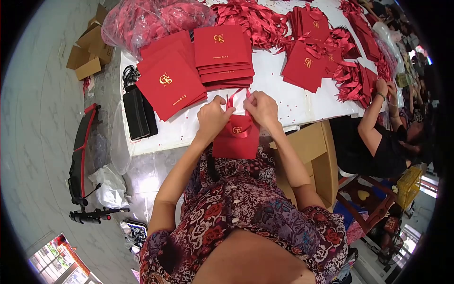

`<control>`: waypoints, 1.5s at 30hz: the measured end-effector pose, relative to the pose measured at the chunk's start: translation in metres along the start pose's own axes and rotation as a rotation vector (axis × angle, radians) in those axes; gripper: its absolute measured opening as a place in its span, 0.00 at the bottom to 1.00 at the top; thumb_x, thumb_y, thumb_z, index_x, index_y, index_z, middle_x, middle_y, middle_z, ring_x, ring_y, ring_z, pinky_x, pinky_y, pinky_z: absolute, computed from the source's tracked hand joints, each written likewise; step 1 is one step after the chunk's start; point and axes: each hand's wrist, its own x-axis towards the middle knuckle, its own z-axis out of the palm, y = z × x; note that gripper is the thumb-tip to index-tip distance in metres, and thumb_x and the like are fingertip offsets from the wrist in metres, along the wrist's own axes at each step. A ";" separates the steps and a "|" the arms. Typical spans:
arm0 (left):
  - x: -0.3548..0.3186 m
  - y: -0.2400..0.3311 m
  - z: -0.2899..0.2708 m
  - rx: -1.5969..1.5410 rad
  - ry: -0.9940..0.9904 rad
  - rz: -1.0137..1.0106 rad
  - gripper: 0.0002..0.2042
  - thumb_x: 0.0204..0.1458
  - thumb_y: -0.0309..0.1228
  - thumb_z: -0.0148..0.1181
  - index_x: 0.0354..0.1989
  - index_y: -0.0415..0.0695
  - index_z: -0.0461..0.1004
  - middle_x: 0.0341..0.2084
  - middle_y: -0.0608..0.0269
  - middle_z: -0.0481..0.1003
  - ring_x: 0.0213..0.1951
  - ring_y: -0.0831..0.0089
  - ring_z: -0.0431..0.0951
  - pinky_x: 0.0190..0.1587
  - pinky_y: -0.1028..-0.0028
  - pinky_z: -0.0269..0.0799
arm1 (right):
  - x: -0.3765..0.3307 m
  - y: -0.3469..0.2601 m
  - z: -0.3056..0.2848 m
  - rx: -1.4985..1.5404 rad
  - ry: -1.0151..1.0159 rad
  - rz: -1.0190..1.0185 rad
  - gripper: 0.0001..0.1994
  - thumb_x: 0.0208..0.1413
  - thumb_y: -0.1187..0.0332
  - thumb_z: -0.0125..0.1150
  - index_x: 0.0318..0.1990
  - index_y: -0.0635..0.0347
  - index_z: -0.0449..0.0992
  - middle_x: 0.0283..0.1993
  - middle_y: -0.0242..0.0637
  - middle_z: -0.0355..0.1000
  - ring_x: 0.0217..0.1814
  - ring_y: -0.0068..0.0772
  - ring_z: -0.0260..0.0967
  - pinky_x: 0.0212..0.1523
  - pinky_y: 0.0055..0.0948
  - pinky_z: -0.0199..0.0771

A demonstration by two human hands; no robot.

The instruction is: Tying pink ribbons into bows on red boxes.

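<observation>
A small red gift bag (235, 147) with a gold emblem hangs over the table's front edge, close to my body. My left hand (213, 115) pinches a red ribbon (231, 100) at the bag's left top. On the other side, my right hand (263, 109) has its fingers closed on the ribbon too. A loop of that ribbon droops across the bag's front. Just beyond my hands are stacks of flat red bags, one squared pile (222, 47) and one fanned pile (171, 78).
Loose red ribbons (250, 21) heap at the back beside a clear plastic bag (151, 21). A black case (138, 113) lies at the table's left edge. More ribboned red bags (305, 66) lie right. A cardboard box (307, 151) stands by my right arm. A co-worker's arm (371, 120) reaches in from the right.
</observation>
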 end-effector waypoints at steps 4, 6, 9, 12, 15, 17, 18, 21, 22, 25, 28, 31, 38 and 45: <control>0.006 -0.002 0.009 0.077 0.073 0.049 0.14 0.43 0.38 0.72 0.34 0.44 0.78 0.21 0.60 0.78 0.28 0.61 0.80 0.32 0.62 0.73 | -0.006 -0.003 -0.003 -0.090 0.095 -0.165 0.09 0.51 0.66 0.65 0.27 0.62 0.73 0.29 0.44 0.73 0.31 0.49 0.73 0.34 0.43 0.72; 0.006 -0.004 0.014 0.081 0.067 0.020 0.13 0.43 0.37 0.72 0.34 0.44 0.78 0.22 0.60 0.79 0.30 0.62 0.81 0.33 0.61 0.73 | -0.009 -0.013 -0.004 -0.039 0.182 -0.298 0.07 0.51 0.70 0.64 0.28 0.62 0.72 0.27 0.42 0.72 0.29 0.46 0.73 0.33 0.40 0.73; 0.004 -0.006 0.020 0.020 0.048 0.014 0.10 0.45 0.35 0.70 0.33 0.44 0.79 0.22 0.61 0.79 0.28 0.60 0.81 0.32 0.62 0.74 | -0.014 -0.020 -0.001 0.289 0.038 -0.142 0.08 0.52 0.71 0.64 0.29 0.63 0.71 0.28 0.41 0.72 0.29 0.43 0.73 0.32 0.36 0.73; -0.002 0.000 0.016 -0.129 0.135 0.012 0.07 0.47 0.33 0.68 0.31 0.44 0.79 0.21 0.61 0.79 0.27 0.58 0.80 0.32 0.63 0.74 | -0.015 -0.016 0.009 0.417 -0.023 -0.074 0.08 0.52 0.72 0.66 0.32 0.64 0.72 0.30 0.40 0.75 0.30 0.33 0.75 0.34 0.28 0.75; -0.006 0.005 0.013 -0.225 0.154 0.022 0.06 0.47 0.32 0.67 0.28 0.44 0.79 0.20 0.60 0.79 0.27 0.58 0.80 0.30 0.62 0.73 | -0.016 -0.015 0.017 0.606 -0.060 -0.017 0.08 0.54 0.73 0.67 0.37 0.66 0.75 0.32 0.37 0.77 0.33 0.24 0.74 0.36 0.23 0.76; -0.006 0.007 0.010 -0.136 0.174 0.071 0.06 0.47 0.33 0.67 0.28 0.45 0.82 0.19 0.61 0.79 0.25 0.58 0.80 0.31 0.63 0.73 | -0.014 -0.012 0.020 0.662 -0.098 -0.016 0.09 0.55 0.73 0.66 0.41 0.67 0.77 0.33 0.35 0.77 0.34 0.21 0.74 0.37 0.22 0.75; -0.006 0.008 0.009 -0.136 0.175 0.071 0.06 0.47 0.33 0.67 0.28 0.45 0.82 0.19 0.61 0.79 0.25 0.58 0.80 0.31 0.63 0.73 | -0.014 -0.010 0.022 0.662 -0.098 -0.017 0.09 0.55 0.73 0.66 0.41 0.67 0.77 0.33 0.35 0.77 0.34 0.21 0.74 0.37 0.22 0.75; -0.004 0.008 0.007 -0.005 0.236 0.185 0.05 0.46 0.33 0.67 0.26 0.46 0.82 0.18 0.63 0.79 0.23 0.60 0.78 0.33 0.63 0.71 | -0.014 -0.008 0.027 0.674 -0.109 -0.018 0.10 0.56 0.73 0.66 0.44 0.68 0.77 0.33 0.34 0.77 0.33 0.19 0.73 0.37 0.21 0.75; -0.004 0.012 0.007 0.023 0.230 0.206 0.04 0.46 0.33 0.67 0.26 0.47 0.82 0.17 0.64 0.78 0.25 0.61 0.78 0.34 0.63 0.70 | -0.014 -0.007 0.027 0.732 -0.102 0.000 0.10 0.57 0.72 0.65 0.43 0.68 0.77 0.33 0.33 0.77 0.33 0.19 0.73 0.37 0.20 0.75; -0.001 0.019 0.006 0.055 0.236 0.278 0.04 0.45 0.31 0.66 0.24 0.46 0.82 0.20 0.64 0.79 0.28 0.63 0.77 0.35 0.64 0.67 | -0.012 -0.002 0.027 0.761 -0.073 0.008 0.09 0.58 0.72 0.64 0.43 0.68 0.77 0.33 0.32 0.77 0.33 0.18 0.71 0.36 0.19 0.74; 0.001 0.025 0.000 0.003 0.252 0.381 0.05 0.47 0.30 0.65 0.29 0.43 0.82 0.27 0.60 0.79 0.34 0.62 0.76 0.37 0.64 0.67 | -0.007 0.000 0.024 0.816 -0.011 0.046 0.09 0.60 0.70 0.63 0.42 0.67 0.77 0.31 0.29 0.75 0.31 0.16 0.69 0.34 0.18 0.72; -0.004 0.025 -0.005 -0.184 0.250 0.359 0.13 0.51 0.33 0.65 0.44 0.41 0.78 0.34 0.54 0.79 0.39 0.56 0.78 0.43 0.63 0.71 | 0.001 0.003 0.004 1.030 -0.009 0.117 0.08 0.62 0.69 0.61 0.41 0.65 0.76 0.29 0.26 0.72 0.29 0.13 0.65 0.31 0.15 0.67; -0.024 0.021 -0.012 -0.483 -0.242 0.174 0.31 0.54 0.29 0.64 0.63 0.41 0.55 0.38 0.40 0.79 0.42 0.44 0.80 0.43 0.59 0.76 | 0.020 0.008 -0.010 1.050 0.065 0.153 0.08 0.64 0.67 0.58 0.40 0.63 0.76 0.28 0.23 0.70 0.28 0.10 0.61 0.29 0.14 0.61; -0.036 0.037 -0.010 -0.512 -0.263 0.172 0.28 0.53 0.27 0.63 0.60 0.41 0.57 0.39 0.41 0.78 0.44 0.46 0.80 0.46 0.60 0.75 | 0.050 0.033 -0.019 0.762 0.201 -0.021 0.10 0.64 0.67 0.58 0.43 0.65 0.77 0.30 0.25 0.72 0.31 0.12 0.63 0.31 0.18 0.64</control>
